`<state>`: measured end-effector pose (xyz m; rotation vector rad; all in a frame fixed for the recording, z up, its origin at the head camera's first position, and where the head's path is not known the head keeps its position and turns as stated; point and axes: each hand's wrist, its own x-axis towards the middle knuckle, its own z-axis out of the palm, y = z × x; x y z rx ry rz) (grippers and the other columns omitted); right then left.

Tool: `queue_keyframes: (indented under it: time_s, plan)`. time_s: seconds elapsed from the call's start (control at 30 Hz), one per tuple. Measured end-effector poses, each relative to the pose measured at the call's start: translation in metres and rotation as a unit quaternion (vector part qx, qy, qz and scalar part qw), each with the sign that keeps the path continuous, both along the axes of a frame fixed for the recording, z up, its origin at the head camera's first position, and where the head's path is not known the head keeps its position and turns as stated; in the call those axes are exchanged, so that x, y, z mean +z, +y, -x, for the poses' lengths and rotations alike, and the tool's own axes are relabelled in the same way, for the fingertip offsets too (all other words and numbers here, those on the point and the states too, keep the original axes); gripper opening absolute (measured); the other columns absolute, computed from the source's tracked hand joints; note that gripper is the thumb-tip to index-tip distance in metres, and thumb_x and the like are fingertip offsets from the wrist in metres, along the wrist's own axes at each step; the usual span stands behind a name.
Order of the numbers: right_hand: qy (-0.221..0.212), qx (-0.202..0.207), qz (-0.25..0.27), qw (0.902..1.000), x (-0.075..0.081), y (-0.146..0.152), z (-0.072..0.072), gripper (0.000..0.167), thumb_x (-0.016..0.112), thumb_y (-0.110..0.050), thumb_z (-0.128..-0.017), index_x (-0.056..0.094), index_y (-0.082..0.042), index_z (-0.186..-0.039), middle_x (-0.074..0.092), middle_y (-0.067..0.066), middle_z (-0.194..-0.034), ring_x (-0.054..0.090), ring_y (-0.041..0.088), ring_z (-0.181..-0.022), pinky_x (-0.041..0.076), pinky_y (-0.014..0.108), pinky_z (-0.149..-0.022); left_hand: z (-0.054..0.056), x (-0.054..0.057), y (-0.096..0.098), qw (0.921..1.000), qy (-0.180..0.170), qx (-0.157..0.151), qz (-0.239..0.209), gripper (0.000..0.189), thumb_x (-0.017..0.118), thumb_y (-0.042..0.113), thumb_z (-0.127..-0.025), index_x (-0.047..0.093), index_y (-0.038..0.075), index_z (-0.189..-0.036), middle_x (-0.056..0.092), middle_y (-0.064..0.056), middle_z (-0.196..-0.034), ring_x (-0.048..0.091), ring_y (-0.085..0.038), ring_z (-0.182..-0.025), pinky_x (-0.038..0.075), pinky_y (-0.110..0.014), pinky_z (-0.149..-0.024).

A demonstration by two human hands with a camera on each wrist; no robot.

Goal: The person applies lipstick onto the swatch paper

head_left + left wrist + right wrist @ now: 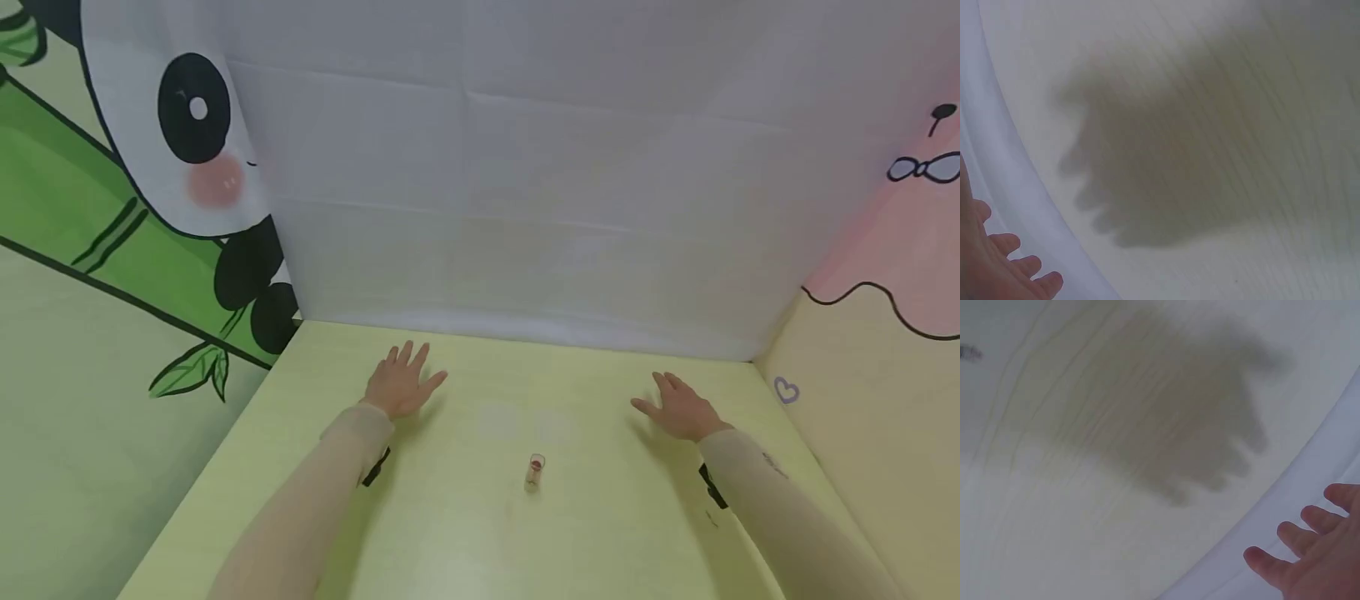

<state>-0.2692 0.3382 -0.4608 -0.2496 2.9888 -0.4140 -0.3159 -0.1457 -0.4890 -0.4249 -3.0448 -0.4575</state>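
Note:
A small clear, upright-looking item with a reddish part (534, 472), perhaps a little vial, is on the pale yellow table (465, 533) between the two arms; its kind is too small to tell. My left hand (399, 383) hovers over the table to its far left, fingers spread and holding nothing. On the far right my right hand (678, 408) is likewise above the surface, its fingers extended and nothing in them. In the left wrist view, the left fingers (1025, 265) show over a hand shadow. The right wrist view has the right fingers (1297, 540) at its lower right.
Behind the table hangs a white cloth wall (525, 208). A panda-and-bamboo print (135, 200) covers the left side, and a pink and cream panel (885, 367) rises on the right. A dark mark (969, 353) lies on the tabletop.

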Motion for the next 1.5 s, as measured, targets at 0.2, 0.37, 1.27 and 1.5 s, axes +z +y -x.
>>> queue_keyframes:
  time_s: [0.2,0.37,1.27,1.5]
  plan:
    - [0.015,0.032,0.022,0.9992,-0.009,-0.031,-0.001,0.078,0.055,-0.05,-0.093,0.031,0.005,-0.144,0.03,0.032,-0.143,0.03,0.051,-0.127,0.029,0.068,-0.093,-0.006,-0.004,0.007,0.9995,-0.007,-0.026,-0.014,0.081,0.029,0.065,-0.095,0.019,0.01,-0.153,0.016,-0.025,-0.153,0.016,-0.045,-0.137,0.019,-0.057,-0.107]
    - [0.038,0.055,0.032,0.9972,-0.01,-0.05,-0.007,0.063,0.064,-0.039,-0.091,0.046,0.001,-0.137,0.041,0.026,-0.137,0.038,0.047,-0.123,0.032,0.063,-0.094,-0.014,-0.005,0.018,0.9986,-0.007,-0.043,-0.028,0.082,0.028,0.068,-0.093,0.024,0.011,-0.152,0.02,-0.024,-0.152,0.019,-0.043,-0.137,0.021,-0.055,-0.107]
    - [-0.022,0.149,0.2,0.9681,-0.031,-0.109,-0.069,0.06,0.077,-0.027,-0.082,0.053,-0.002,-0.131,0.056,0.013,-0.123,0.056,0.029,-0.098,0.047,0.043,-0.078,-0.074,-0.03,0.071,0.9825,0.022,-0.124,-0.138,0.073,0.035,0.064,-0.094,0.04,0.012,-0.146,0.041,-0.012,-0.143,0.036,-0.03,-0.131,0.032,-0.052,-0.101]
    - [-0.031,0.165,0.258,0.9515,-0.036,-0.117,-0.077,0.059,0.078,-0.024,-0.082,0.054,-0.001,-0.13,0.058,0.014,-0.122,0.058,0.031,-0.098,0.049,0.046,-0.079,-0.087,-0.027,0.086,0.9746,0.039,-0.151,-0.161,0.068,0.04,0.061,-0.094,0.043,0.014,-0.143,0.045,-0.009,-0.139,0.04,-0.028,-0.128,0.034,-0.05,-0.1]
